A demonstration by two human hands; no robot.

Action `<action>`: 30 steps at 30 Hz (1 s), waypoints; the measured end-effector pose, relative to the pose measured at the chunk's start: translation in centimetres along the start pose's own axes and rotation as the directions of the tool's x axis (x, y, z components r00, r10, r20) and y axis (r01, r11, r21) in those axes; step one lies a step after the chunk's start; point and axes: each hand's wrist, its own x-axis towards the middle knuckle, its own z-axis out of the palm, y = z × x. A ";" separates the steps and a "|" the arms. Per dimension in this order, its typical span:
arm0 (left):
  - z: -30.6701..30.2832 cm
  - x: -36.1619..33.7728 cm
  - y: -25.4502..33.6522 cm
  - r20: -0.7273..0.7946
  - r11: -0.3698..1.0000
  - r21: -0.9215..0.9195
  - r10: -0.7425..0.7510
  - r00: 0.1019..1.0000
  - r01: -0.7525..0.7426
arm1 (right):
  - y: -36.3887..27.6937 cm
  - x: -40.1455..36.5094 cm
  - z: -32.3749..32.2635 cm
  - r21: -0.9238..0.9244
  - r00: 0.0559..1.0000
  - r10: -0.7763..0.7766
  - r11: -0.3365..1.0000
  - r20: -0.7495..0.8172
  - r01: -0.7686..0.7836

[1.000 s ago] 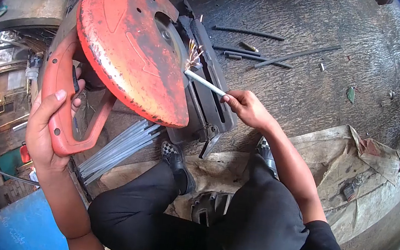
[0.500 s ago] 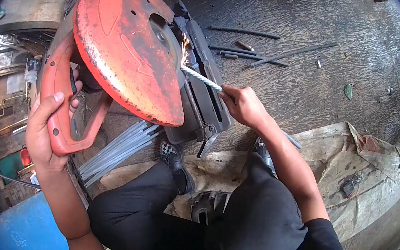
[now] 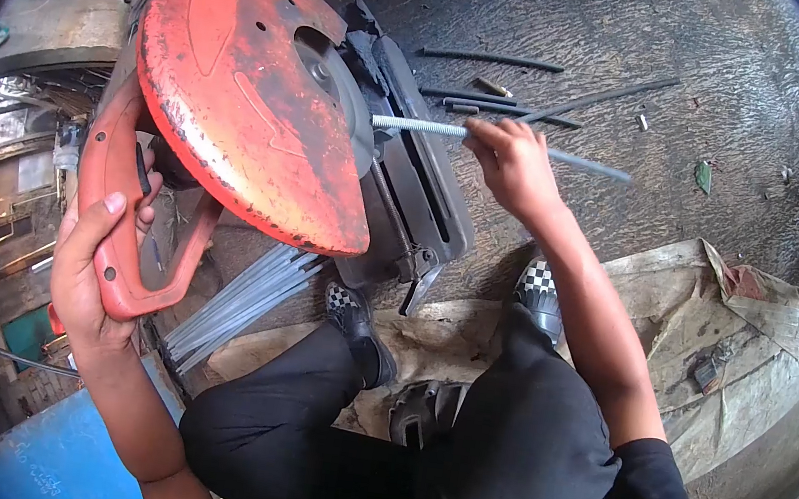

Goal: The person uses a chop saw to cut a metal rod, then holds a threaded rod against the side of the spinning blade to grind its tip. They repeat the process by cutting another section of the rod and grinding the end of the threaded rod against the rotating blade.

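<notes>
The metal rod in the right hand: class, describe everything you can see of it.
The rod is thin grey metal, ribbed like thread toward its saw end. It lies almost level above the floor. The right hand grips it around mid-length. One tip reaches the edge of the chop saw's disc; no sparks show. The other end pokes free past the hand.

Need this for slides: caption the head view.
Left hand grips the handle of a rusty orange chop saw; right hand holds a thin threaded steel rod toward its blade.

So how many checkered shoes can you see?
2. One checkered shoe is just below the orange saw, beside the rod bundle; the other peeks out further right, behind the black trouser leg.
</notes>
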 end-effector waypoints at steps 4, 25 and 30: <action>0.1 0.0 0.0 -0.006 1.000 0.010 0.012 1.000 -0.012 | -0.6 1.5 -0.6 -0.143 0.996 -0.084 0.986 0.006 0.084; 0.0 -0.3 0.1 -0.033 0.999 -0.046 -0.021 0.999 0.019 | -0.1 4.6 -0.5 -0.349 0.954 -0.296 0.890 0.045 0.292; 0.7 -0.4 0.2 -0.053 0.999 -0.050 -0.005 0.999 0.003 | -0.3 4.7 -0.7 -0.353 0.952 -0.305 0.886 0.041 0.299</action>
